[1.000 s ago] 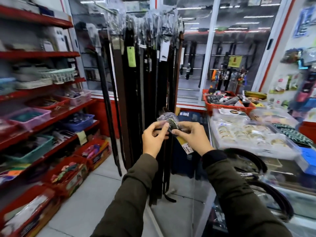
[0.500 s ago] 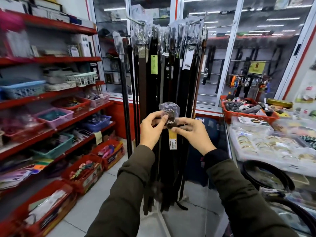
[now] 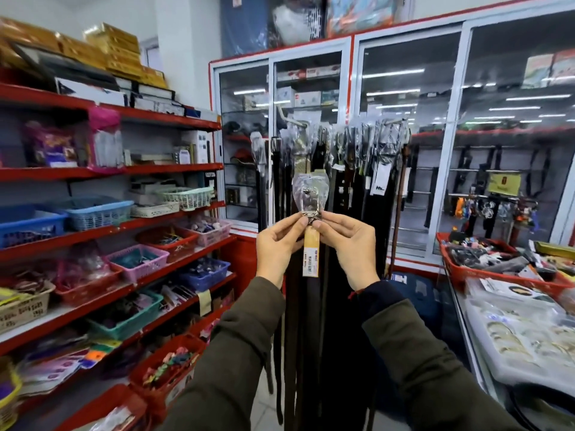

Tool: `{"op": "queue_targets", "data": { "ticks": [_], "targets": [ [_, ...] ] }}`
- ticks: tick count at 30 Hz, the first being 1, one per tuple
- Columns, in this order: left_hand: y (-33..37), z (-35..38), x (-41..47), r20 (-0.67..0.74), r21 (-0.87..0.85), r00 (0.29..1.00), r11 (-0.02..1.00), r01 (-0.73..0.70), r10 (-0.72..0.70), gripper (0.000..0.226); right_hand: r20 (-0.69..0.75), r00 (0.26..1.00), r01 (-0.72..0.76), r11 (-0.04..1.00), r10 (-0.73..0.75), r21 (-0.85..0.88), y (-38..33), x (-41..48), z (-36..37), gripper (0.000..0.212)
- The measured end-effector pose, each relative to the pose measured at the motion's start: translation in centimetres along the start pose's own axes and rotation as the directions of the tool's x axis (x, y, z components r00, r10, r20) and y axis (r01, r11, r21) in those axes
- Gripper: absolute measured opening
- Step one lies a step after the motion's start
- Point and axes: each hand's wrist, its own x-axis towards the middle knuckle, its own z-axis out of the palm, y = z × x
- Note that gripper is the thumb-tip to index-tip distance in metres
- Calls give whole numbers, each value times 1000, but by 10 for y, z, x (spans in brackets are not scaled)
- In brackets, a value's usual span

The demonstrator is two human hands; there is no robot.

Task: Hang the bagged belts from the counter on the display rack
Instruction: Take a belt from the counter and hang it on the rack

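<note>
Right now you are holding one bagged belt up in front of the rack, so the hanging step is in hand but not yet done. Your left hand is pinching the neck of the bag from one side, thumb and forefinger closed on it, the other fingers curled loosely below. Your right hand is doing the same from the other side, fingertips almost meeting the left ones. The clear bag with the buckle inside is standing just above your fingertips, and the yellow tag is hanging just below them, between your palms. The strap is dropping down past your wrists, lost among the dark belts behind.

The rack's hooks are sitting well above and beyond your fingers, already crowded with bagged buckles. The next move, as I judge it, is calling for you to lift the bag's top to a hook with room and slip its hole over the tip. Whether the bag has a hole, you cannot tell from here.
</note>
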Motion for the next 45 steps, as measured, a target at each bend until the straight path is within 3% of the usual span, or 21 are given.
{"op": "queue_targets", "data": {
  "ticks": [10,14,19,28,37,39,42,45],
  "targets": [
    [81,7,77,-42,-99,993,989,-113,109,23,96,989,109,994,-110,15,-65,89,65,34],
    [99,5,103,-59,-96,989,986,-137,132,15,70,992,101,993,-105,56,-72,115,87,34],
    [104,7,121,-49,-95,995,991,-96,91,26,-7,995,95,991,-95,98,-68,125,93,35],
    [103,11,133,-63,-125,995,988,-87,80,8,-17,997,79,984,-77,161,-71,129,97,28],
    [91,9,134,-38,-110,999,994,10,-15,16,-45,999,16,994,-11,109,-55,130,89,28],
    [87,12,136,-50,-82,999,997,2,-6,20,-62,998,19,999,-17,47,-53,133,87,26],
    [73,14,146,-105,59,991,996,-71,77,28,-70,994,72,975,-88,-210,-46,139,80,23],
    [55,18,141,-144,368,947,904,-218,287,26,24,960,238,771,-278,-591,-39,129,67,27]
  ]
}}
